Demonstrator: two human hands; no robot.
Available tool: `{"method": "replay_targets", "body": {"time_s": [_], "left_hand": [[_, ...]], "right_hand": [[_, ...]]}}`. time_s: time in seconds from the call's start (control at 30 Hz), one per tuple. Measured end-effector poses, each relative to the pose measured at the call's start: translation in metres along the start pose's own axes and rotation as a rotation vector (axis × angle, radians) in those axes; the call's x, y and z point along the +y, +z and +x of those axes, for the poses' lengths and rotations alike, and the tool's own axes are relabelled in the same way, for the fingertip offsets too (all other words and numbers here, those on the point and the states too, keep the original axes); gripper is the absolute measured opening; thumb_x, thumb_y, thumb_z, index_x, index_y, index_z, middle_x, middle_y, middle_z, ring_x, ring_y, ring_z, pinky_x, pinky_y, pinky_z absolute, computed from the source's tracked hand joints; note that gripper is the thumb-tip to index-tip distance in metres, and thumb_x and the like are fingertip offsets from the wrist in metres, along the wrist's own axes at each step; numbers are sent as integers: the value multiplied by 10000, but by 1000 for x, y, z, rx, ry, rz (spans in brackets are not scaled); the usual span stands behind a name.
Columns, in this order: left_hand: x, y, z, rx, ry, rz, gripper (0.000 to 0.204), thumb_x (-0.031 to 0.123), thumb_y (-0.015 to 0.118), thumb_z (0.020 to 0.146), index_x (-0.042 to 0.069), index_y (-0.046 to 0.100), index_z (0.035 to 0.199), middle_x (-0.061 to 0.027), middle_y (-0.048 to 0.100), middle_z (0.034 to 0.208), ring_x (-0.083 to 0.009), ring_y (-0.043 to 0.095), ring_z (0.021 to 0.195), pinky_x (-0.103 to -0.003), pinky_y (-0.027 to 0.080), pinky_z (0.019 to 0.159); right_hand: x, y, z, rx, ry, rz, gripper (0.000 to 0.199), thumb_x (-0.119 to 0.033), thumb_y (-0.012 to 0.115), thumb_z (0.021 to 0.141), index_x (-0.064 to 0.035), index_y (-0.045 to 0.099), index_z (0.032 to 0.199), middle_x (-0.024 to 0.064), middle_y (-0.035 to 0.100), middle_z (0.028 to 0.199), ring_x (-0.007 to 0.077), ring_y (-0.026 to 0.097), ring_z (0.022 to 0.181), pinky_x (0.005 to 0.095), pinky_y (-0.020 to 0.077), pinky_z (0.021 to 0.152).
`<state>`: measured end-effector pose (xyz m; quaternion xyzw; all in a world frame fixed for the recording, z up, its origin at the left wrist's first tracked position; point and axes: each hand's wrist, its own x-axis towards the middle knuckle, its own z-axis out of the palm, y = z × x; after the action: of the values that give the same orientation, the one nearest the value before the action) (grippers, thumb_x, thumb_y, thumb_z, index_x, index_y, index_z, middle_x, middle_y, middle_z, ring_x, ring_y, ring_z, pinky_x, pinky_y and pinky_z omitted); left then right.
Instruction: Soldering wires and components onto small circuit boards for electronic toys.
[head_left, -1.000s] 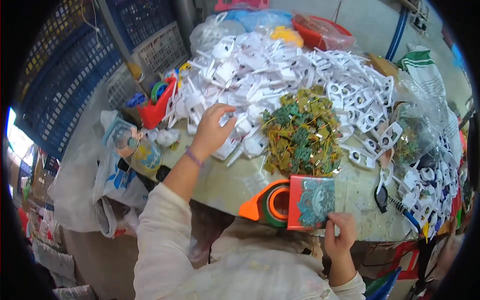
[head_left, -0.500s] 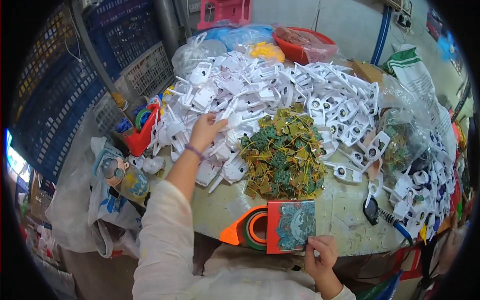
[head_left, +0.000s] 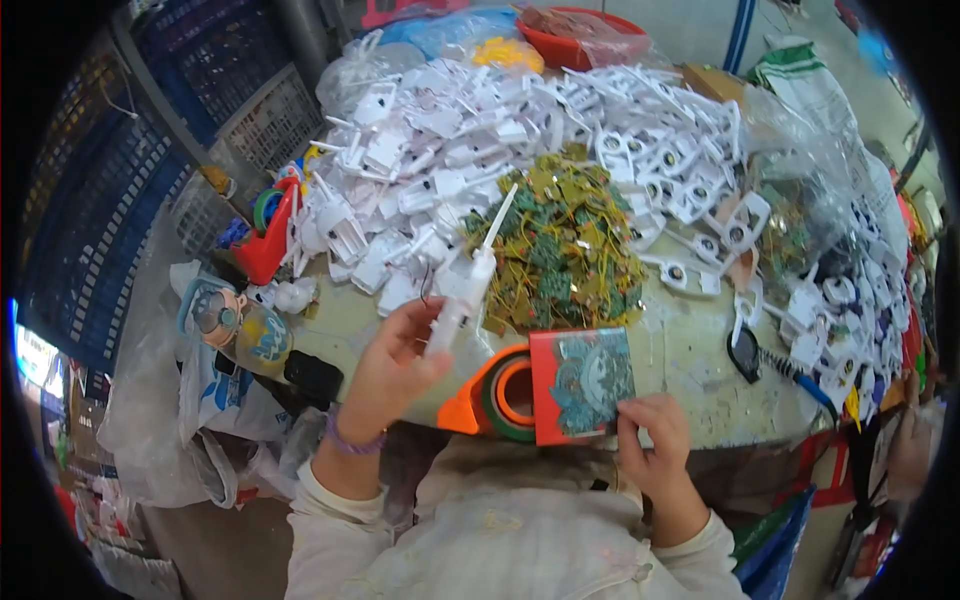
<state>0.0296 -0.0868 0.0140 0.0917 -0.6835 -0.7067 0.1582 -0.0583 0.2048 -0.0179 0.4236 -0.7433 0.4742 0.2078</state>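
A white plastic housing with a long thin stem (head_left: pixel 482 268) is held in my left hand (head_left: pixel 392 362), between thumb and fingers. Its stem points up and away, in front of the heap of small green circuit boards with yellow wires (head_left: pixel 560 245). A dark wire shows by my fingers. At the table's near edge lies a red box (head_left: pixel 590 380) with a teal patterned top. My right hand (head_left: pixel 655 440) pinches its near right corner. Left of the box, touching or nearly so, is an orange tape dispenser (head_left: pixel 462 408) with a green roll.
White housings (head_left: pixel 430 140) are heaped across the far table. A red tape dispenser (head_left: pixel 265 245), a bottle (head_left: pixel 235 325) and a black object (head_left: pixel 313 375) are at the left. A black-and-blue tool with a coiled spring (head_left: pixel 785 370) lies right, near bagged boards (head_left: pixel 785 225).
My left hand has come back from the white heap toward me, bringing one housing out. My right hand stays at the box corner. The view has tilted downward, showing more of my lap.
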Motion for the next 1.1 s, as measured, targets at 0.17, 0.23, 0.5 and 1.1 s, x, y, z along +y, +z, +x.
{"method": "replay_targets", "body": {"time_s": [0.17, 0.23, 0.5, 1.1], "left_hand": [[3, 41, -48, 196, 334, 953, 582, 176, 761, 674, 5, 531, 1181, -172, 540, 1074, -326, 536, 940, -398, 458, 790], [-1, 55, -58, 234, 389, 1045, 576, 187, 760, 671, 0, 530, 1164, -174, 516, 1012, -357, 526, 921, -430, 457, 774], [-17, 69, -73, 137, 407, 1085, 634, 274, 816, 659, -40, 534, 1131, -176, 498, 1087, -359, 533, 972, -418, 465, 807], [-36, 33, -34, 132, 675, 800, 261, 280, 764, 712, 72, 618, 766, -60, 596, 881, -289, 549, 876, -404, 412, 769]], "right_hand": [[-4, -3, 14, 3, -33, -35, 227, 69, 665, 698, -24, 642, 904, 107, 647, 824, 285, 614, 738, 355, 478, 644], [-10, -5, 9, -3, -19, -43, 225, 65, 666, 699, -27, 643, 902, 105, 646, 822, 285, 615, 740, 356, 478, 646], [-9, 1, 2, -102, 0, -30, 191, 0, 662, 747, -51, 636, 930, 91, 648, 825, 277, 615, 755, 382, 474, 677], [101, 24, 115, 47, 381, -24, 142, -64, 623, 844, -31, 652, 979, 110, 650, 904, 223, 636, 795, 325, 501, 710]]}}
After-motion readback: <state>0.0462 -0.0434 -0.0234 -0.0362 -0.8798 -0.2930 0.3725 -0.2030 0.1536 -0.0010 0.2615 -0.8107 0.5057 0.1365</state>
